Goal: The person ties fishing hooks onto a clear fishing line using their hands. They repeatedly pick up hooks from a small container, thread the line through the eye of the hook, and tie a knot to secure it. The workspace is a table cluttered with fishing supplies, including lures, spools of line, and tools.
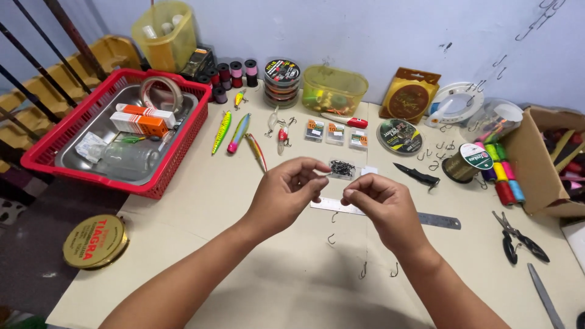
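Head view shows our left hand (285,195) and right hand (381,206), each grip pinched together above the tabletop (256,268), whatever they pinch too small to see.

between the hands: whatever the left hand (285,194) and right hand (376,201) pinch is too small to tell
steel ruler (439,220): its middle is hidden behind both hands
cardboard box (539,164): at the worktop's right edge, cut off by the picture's edge
knife blade (544,297): near right corner, tip cut off
small hooks packet (342,169): contents too fine to count
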